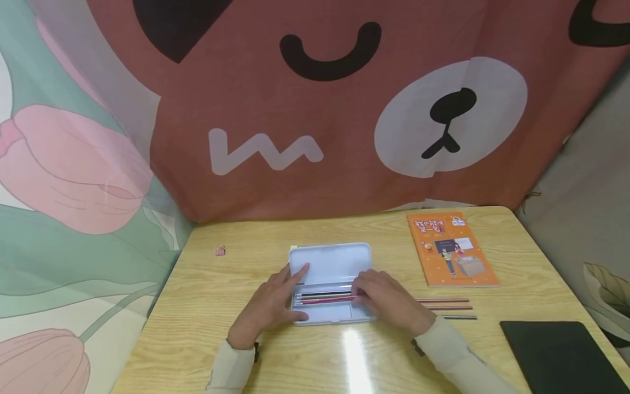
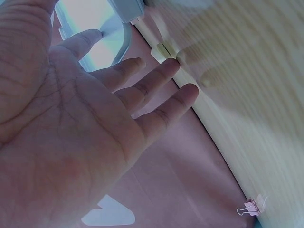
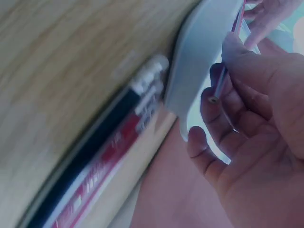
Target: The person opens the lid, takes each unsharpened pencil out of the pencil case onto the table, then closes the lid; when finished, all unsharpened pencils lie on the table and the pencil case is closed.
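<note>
A white pencil case (image 1: 328,262) lies open in the middle of the wooden table, its lid tilted up at the back. Several pencils (image 1: 325,298) lie in its tray. My left hand (image 1: 283,295) rests on the case's left end with straight fingers, the index finger against the lid. In the left wrist view the palm (image 2: 71,142) is spread and the fingers (image 2: 156,78) are extended by the case (image 2: 124,14). My right hand (image 1: 376,293) is at the case's right end, fingers curled round a red pencil (image 3: 219,88) over the tray, beside the case's edge (image 3: 197,61).
Three more pencils (image 1: 448,308) lie on the table right of the case, close up in the right wrist view (image 3: 109,152). An orange book (image 1: 450,249) sits at the back right, a black pad (image 1: 556,355) at the front right, and a pink binder clip (image 1: 220,250) at the back left.
</note>
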A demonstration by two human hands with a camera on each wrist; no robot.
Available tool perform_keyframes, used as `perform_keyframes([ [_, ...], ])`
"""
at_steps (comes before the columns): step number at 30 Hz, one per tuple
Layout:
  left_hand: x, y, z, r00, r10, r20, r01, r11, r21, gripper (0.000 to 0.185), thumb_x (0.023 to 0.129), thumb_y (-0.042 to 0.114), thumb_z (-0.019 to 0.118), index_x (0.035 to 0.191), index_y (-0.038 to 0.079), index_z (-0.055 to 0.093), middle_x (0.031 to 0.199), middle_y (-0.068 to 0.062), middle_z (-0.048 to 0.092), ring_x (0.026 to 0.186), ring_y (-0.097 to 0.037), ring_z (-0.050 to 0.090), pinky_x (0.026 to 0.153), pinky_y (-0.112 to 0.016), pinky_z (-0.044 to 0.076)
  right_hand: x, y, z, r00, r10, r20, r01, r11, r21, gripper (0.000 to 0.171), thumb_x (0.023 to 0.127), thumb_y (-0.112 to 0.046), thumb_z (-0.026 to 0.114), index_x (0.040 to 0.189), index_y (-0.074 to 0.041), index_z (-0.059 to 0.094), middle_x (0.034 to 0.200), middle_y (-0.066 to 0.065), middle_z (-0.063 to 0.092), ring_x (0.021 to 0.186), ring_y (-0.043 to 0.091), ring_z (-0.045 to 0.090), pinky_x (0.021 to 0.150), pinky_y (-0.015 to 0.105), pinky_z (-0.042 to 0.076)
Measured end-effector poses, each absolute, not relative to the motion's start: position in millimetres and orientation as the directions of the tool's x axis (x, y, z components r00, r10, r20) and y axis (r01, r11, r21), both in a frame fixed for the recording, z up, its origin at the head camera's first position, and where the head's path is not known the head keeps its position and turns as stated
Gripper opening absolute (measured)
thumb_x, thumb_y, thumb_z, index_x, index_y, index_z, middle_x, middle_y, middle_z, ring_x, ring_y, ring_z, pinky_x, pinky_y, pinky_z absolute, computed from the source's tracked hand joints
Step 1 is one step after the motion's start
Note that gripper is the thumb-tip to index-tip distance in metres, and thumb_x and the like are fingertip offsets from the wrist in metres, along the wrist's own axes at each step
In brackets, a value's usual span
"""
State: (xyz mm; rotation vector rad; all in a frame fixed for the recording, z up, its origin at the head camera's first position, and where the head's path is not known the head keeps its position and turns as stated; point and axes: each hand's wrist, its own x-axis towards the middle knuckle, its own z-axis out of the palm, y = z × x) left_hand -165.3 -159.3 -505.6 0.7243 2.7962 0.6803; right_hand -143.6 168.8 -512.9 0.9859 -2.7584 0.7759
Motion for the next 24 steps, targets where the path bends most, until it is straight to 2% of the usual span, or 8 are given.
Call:
perform_keyframes([
  [4, -165, -159, -506, -0.867, 0.496, -0.049, 0.418, 0.777, 0.47, 0.113, 0.084, 0.037, 0.098, 0.176, 0.025, 0.033, 0.181, -0.02, 0.027, 0.153, -0.047, 0.046, 0.122, -0.066, 0.043, -142, 182, -502, -0.79, -0.544, 0.282, -0.611, 0.663, -0.431, 0.008, 0.099, -0.014, 0.082, 0.105, -0.018, 0.078, 0.098, -0.013, 0.069, 0.094, 0.005, 0.057, 0.088, 0.035, 0.053],
  [10, -165, -159, -507, -0.866, 0.496, -0.055, 0.418, 0.781, 0.465, 0.113, 0.085, 0.039, 0.097, 0.176, 0.026, 0.033, 0.181, -0.02, 0.027, 0.154, -0.046, 0.045, 0.121, -0.065, 0.043, -134, 228, -488, -0.762, -0.523, 0.382, -0.645, 0.667, -0.372, 0.021, 0.092, -0.002, 0.087, 0.107, -0.017, 0.084, 0.093, -0.012, 0.07, 0.086, 0.001, 0.056, 0.075, 0.025, 0.054],
  [15, -164, -158, -506, -0.868, 0.493, -0.066, 0.409, 0.782, 0.47, 0.112, 0.085, 0.039, 0.097, 0.176, 0.027, 0.032, 0.181, -0.02, 0.027, 0.155, -0.046, 0.044, 0.123, -0.065, 0.042, -117, 274, -481, -0.775, -0.467, 0.426, -0.618, 0.701, -0.356, 0.037, 0.086, 0.003, 0.091, 0.104, -0.028, 0.082, 0.091, -0.018, 0.069, 0.084, -0.005, 0.053, 0.073, 0.02, 0.05],
  [17, -164, -158, -505, -0.868, 0.492, -0.068, 0.408, 0.784, 0.468, 0.112, 0.086, 0.04, 0.096, 0.176, 0.028, 0.031, 0.181, -0.021, 0.027, 0.155, -0.046, 0.044, 0.123, -0.066, 0.042, -109, 292, -480, -0.783, -0.449, 0.431, -0.603, 0.72, -0.345, 0.04, 0.084, 0.003, 0.092, 0.104, -0.03, 0.082, 0.092, -0.019, 0.069, 0.084, -0.003, 0.054, 0.073, 0.016, 0.048],
  [21, -164, -158, -504, -0.868, 0.492, -0.066, 0.41, 0.785, 0.464, 0.112, 0.086, 0.039, 0.096, 0.176, 0.027, 0.032, 0.18, -0.024, 0.027, 0.156, -0.047, 0.043, 0.123, -0.066, 0.042, -101, 322, -485, -0.801, -0.412, 0.435, -0.561, 0.77, -0.304, 0.041, 0.079, 0.003, 0.095, 0.103, -0.028, 0.083, 0.098, -0.019, 0.074, 0.093, 0.011, 0.071, 0.078, 0.01, 0.049],
  [24, -164, -158, -503, -0.869, 0.491, -0.065, 0.407, 0.784, 0.469, 0.111, 0.086, 0.039, 0.097, 0.176, 0.027, 0.032, 0.18, -0.024, 0.027, 0.156, -0.048, 0.043, 0.123, -0.066, 0.042, -99, 337, -491, -0.816, -0.387, 0.43, -0.526, 0.806, -0.272, 0.039, 0.076, 0.002, 0.097, 0.1, -0.026, 0.084, 0.098, -0.018, 0.075, 0.094, 0.014, 0.074, 0.075, 0.013, 0.053],
])
